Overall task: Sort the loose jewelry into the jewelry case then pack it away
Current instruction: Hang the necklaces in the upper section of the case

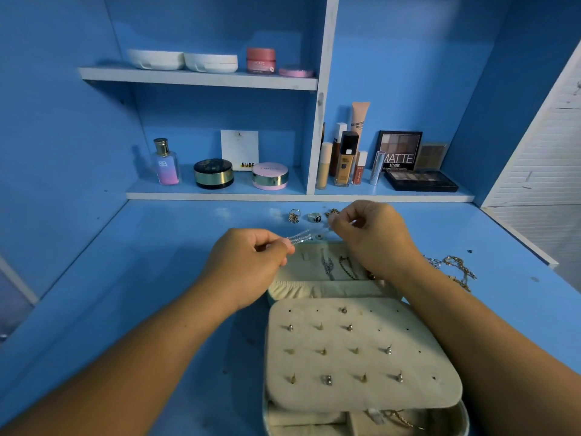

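Two hands, the left hand (pixel 248 265) and right hand (pixel 374 237), hold a silver chain (pixel 306 236) taut, fingers clamped on its ends, just above the far lid (pixel 301 265) of the open jewelry case (pixel 271 357). Keeping it taut while lowering it left of the two hung necklaces (pixel 338 267) should prevent tangling. Twelve studs fill the earring panel (pixel 418 366); three rings (pixel 314 218) wait on the far desk (pixel 157 278).

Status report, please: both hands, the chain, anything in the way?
Left hand and right hand each pinch one end of silver chain, held taut above open jewelry case. Rings, other chains loose on desk. Nothing blocking case.
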Demonstrator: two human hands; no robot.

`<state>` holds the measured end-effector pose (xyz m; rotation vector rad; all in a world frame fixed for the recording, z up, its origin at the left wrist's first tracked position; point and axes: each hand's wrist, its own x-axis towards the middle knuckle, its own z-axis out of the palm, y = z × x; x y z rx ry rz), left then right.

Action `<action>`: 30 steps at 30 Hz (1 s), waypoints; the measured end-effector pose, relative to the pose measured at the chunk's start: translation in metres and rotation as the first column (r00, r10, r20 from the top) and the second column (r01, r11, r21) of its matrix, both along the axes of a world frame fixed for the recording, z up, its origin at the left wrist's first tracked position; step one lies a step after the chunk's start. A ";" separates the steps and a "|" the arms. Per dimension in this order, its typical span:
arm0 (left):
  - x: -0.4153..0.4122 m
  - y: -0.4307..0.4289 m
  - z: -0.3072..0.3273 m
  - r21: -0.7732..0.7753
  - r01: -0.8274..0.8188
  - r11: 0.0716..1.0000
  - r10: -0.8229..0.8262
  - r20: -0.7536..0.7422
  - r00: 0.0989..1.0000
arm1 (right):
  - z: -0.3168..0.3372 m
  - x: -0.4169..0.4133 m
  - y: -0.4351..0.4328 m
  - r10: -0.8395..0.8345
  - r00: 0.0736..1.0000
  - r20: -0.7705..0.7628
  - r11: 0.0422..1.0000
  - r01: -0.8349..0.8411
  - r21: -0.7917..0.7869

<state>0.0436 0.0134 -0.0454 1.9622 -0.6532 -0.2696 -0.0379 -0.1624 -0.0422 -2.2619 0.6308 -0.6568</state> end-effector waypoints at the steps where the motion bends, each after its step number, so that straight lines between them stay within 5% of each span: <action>1: 0.001 0.000 -0.001 0.016 -0.009 1.000 0.009 0.003 1.000 | 0.000 0.000 -0.001 0.029 0.997 -0.070 0.999 -0.032 -0.044; 13: -0.003 0.001 -0.008 0.138 -0.130 0.982 0.080 0.320 0.944 | -0.004 0.016 -0.007 0.178 0.964 -0.198 0.927 -0.232 -0.294; 20: 0.002 0.000 -0.012 0.061 -0.188 0.980 0.162 0.294 0.942 | -0.008 0.009 -0.007 0.371 0.905 -0.211 0.848 -0.422 -0.320; 30: 0.008 -0.002 -0.016 0.027 -0.192 0.981 0.181 0.227 0.957 | -0.009 0.007 -0.006 0.360 0.891 -0.278 0.829 -0.442 -0.342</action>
